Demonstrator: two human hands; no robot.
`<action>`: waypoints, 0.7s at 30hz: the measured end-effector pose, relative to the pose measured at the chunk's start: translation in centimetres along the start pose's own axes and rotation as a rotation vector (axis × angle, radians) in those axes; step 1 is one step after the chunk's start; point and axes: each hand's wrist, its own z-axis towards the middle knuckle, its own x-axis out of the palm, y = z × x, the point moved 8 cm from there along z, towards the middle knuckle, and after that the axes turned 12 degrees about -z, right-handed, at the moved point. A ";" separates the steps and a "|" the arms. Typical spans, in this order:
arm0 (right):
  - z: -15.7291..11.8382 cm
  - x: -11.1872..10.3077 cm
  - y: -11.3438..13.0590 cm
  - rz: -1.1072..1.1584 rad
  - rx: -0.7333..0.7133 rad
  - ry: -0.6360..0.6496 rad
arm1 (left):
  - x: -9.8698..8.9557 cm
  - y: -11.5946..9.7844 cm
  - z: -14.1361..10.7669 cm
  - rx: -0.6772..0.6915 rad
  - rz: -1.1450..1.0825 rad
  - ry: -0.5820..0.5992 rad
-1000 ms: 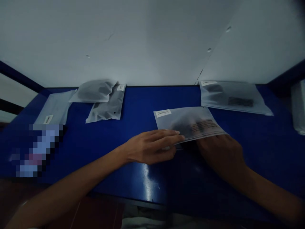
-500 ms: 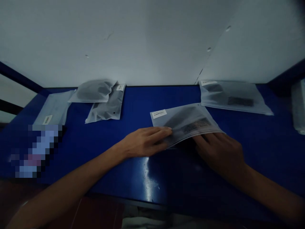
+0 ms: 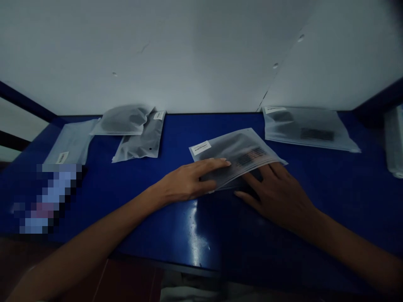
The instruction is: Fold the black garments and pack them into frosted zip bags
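A frosted plastic zip bag [image 3: 239, 144] with a white barcode label at its upper left corner lies tilted in front of me. Dark contents and a block of dark print show through its front. My left hand [image 3: 192, 178] holds its left side, fingers stretched over the front and thumb at the lower left edge. From below, my right hand [image 3: 277, 191] reaches into the bag's mouth. Its fingertips are hidden behind the front sheet, while the thumb stays outside, spread away from the fingers.
Frosted bags lie at the back left: a rounded one [image 3: 122, 119] overlapping a flatter one [image 3: 141, 140], beside a pale bag [image 3: 71, 142]. Another filled bag [image 3: 305, 128] rests against the white wall [image 3: 201, 58] at right. A pixelated object [image 3: 55, 197] lies on the blue tabletop [image 3: 138, 226].
The bag has shifted a little left and away from me with both hands. My right hand has moved left, and its thumb now shows, spread out below the bag's mouth.
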 end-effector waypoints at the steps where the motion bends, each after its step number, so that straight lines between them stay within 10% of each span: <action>1: 0.0 -0.1 0.0 -0.013 0.000 0.002 | 0.0 0.0 0.0 0.029 0.001 0.007; 9: -0.1 -1.2 0.0 -0.096 0.035 -0.103 | 0.1 -1.5 -0.9 0.428 0.514 -0.136; 21: -0.9 -4.1 1.7 0.075 -0.237 -0.372 | 0.4 -1.7 -0.7 0.408 0.599 -0.144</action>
